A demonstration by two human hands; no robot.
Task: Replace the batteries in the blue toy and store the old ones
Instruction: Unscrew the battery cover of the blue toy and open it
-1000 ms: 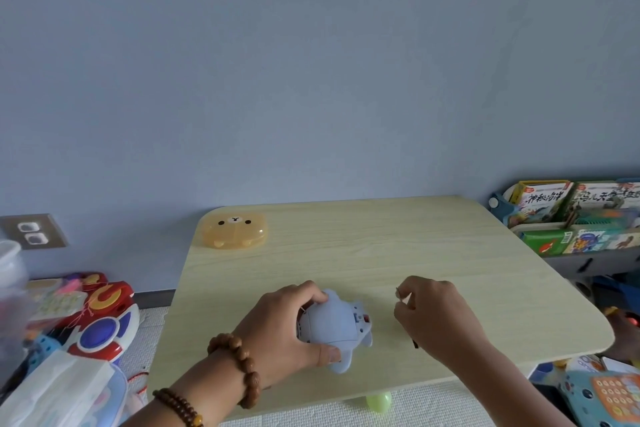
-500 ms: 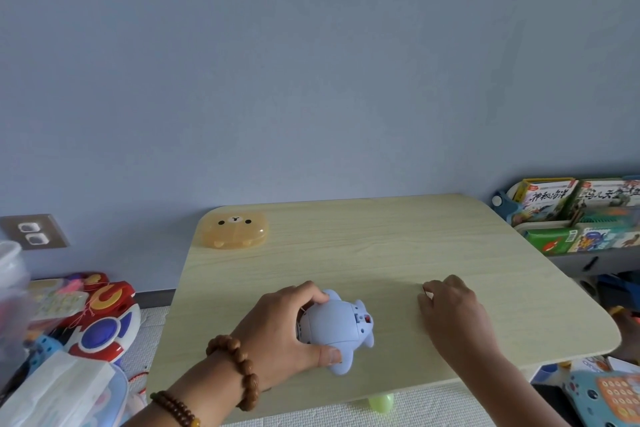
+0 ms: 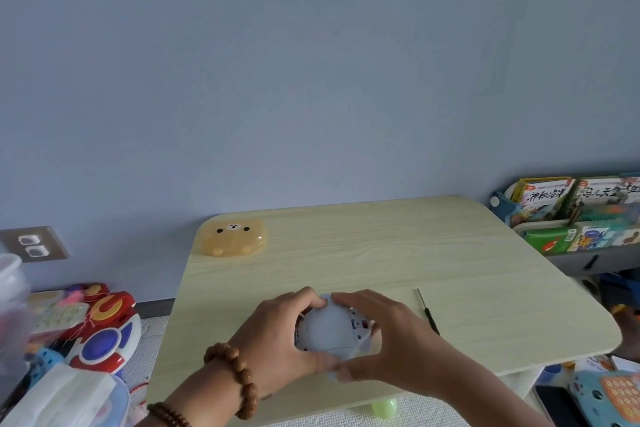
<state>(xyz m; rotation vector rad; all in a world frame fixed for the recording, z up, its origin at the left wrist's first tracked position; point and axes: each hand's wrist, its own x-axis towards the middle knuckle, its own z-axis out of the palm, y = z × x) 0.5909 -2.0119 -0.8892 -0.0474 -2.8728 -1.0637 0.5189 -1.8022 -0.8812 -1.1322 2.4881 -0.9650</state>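
Observation:
The blue toy (image 3: 329, 329) rests near the front of the light wooden table (image 3: 398, 253), turned so its underside faces up. My left hand (image 3: 277, 340), with a bead bracelet on the wrist, grips its left side. My right hand (image 3: 391, 336) grips its right side, thumb at the near edge. A small dark screwdriver (image 3: 427, 312) lies on the table just right of my right hand. An orange bear-faced case (image 3: 232, 237), closed, sits at the table's far left corner. No batteries are visible.
Colourful toys (image 3: 100, 329) and a plastic bag lie on the floor to the left. A rack of picture books (image 3: 581, 215) stands at the right. A blue toy keypad (image 3: 609, 395) sits at the bottom right, a green ball (image 3: 384, 407) under the table edge.
My right hand laid the screwdriver on the table and came left onto the blue toy. The toy has turned underside up between both hands.

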